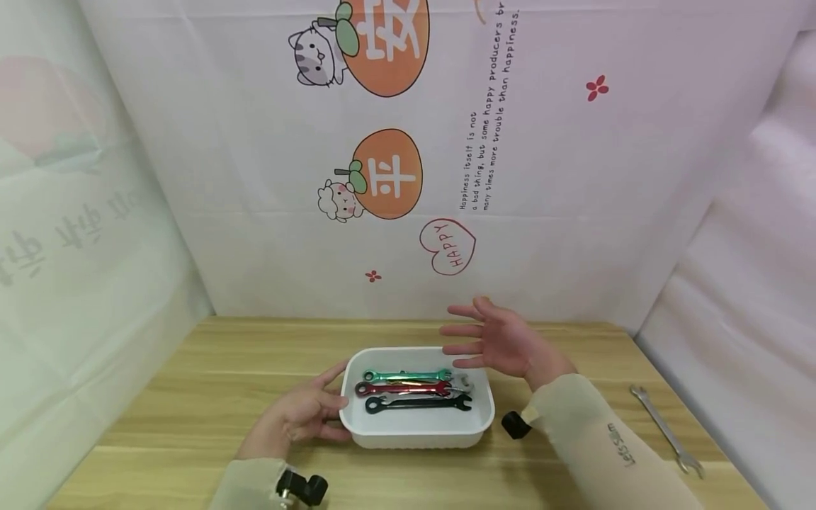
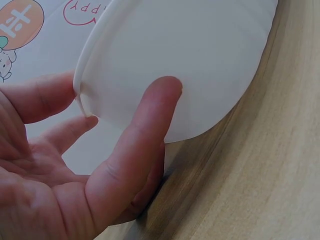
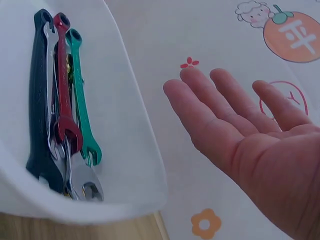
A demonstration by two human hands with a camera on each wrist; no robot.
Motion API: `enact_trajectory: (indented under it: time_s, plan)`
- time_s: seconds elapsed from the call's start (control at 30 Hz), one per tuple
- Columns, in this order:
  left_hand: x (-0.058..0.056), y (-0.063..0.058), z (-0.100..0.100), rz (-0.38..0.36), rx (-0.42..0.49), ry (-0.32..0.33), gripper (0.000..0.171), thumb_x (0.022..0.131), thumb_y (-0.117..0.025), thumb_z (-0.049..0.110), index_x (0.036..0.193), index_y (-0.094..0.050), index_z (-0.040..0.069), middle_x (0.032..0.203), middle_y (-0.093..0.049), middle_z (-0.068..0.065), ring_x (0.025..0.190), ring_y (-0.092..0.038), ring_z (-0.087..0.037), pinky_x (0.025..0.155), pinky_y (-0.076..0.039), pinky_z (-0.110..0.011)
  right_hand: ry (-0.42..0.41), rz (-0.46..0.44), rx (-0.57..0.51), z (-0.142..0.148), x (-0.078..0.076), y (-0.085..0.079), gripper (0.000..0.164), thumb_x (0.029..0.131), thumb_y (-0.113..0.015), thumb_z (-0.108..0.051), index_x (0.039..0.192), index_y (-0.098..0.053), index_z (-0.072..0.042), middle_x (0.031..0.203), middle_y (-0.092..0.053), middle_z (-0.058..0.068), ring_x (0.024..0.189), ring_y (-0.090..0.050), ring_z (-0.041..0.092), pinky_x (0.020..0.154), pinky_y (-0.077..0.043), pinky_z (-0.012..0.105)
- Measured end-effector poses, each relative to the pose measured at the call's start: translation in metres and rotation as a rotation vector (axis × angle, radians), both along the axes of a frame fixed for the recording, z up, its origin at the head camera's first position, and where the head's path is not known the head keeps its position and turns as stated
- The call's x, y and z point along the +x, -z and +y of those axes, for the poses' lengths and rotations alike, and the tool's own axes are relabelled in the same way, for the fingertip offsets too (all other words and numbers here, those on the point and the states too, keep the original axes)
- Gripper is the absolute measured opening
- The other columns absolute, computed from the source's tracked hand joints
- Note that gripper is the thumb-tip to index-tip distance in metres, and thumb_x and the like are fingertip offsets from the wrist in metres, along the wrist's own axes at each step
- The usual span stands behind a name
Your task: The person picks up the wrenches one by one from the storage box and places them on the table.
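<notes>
A white tub stands near the middle of the table with several wrenches lying in it. On top are a green wrench, a red wrench and a black wrench; silver and yellowish ones are partly hidden between them. My left hand holds the tub's left end, thumb and fingers spread around its wall; in the left wrist view a thick digit lies across the outer wall. My right hand, fingers spread and holding nothing, hovers by the tub's back right corner.
A silver double open-ended wrench lies on the wooden table toward its right edge. White printed cloth hangs behind the table, with more cloth at both sides. A black camera mount sits on each wrist.
</notes>
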State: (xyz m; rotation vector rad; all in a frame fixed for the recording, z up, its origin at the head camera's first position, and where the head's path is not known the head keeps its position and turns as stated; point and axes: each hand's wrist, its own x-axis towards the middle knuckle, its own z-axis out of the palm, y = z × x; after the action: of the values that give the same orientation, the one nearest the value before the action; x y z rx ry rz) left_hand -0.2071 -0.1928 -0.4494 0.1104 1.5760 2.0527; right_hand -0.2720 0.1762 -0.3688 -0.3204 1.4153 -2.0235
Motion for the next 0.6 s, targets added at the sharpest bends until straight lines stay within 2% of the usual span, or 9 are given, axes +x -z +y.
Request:
enact_trajectory:
  time_s: [0.3,0.43,0.6]
  plan:
    - [0.001,-0.001,-0.003,-0.002,-0.003,0.002,0.084,0.093,-0.053,-0.005,0.161,-0.009,0.016,0.152,-0.029,-0.033,0.112,-0.059,-0.044,0.086,-0.049,-0.065,-0.074,0.076,0.134,-0.031,-0.002,0.000,0.062,0.102,-0.053,-0.040,0.154,-0.035,-0.010,0.151,-0.038,0.026,0.126,-0.047,0.051,0.102,-0.038,0.063]
    - [0.001,0.000,-0.003,0.000,-0.003,-0.002,0.083,0.094,-0.053,-0.005,0.161,-0.010,0.016,0.152,-0.030,-0.033,0.112,-0.060,-0.043,0.085,-0.049,-0.064,-0.132,0.095,0.202,-0.046,-0.002,0.004,0.058,0.102,-0.056,-0.033,0.152,-0.039,-0.010,0.146,-0.045,0.026,0.125,-0.048,0.051,0.101,-0.038,0.064]
    - [-0.001,0.001,-0.003,-0.006,0.000,-0.014,0.083,0.093,-0.054,-0.004,0.161,-0.012,0.018,0.150,-0.032,-0.033,0.111,-0.060,-0.043,0.085,-0.050,-0.063,-0.157,0.104,0.281,-0.060,-0.003,0.010,0.053,0.100,-0.060,-0.025,0.149,-0.046,-0.009,0.139,-0.053,0.023,0.123,-0.050,0.051,0.099,-0.041,0.064]
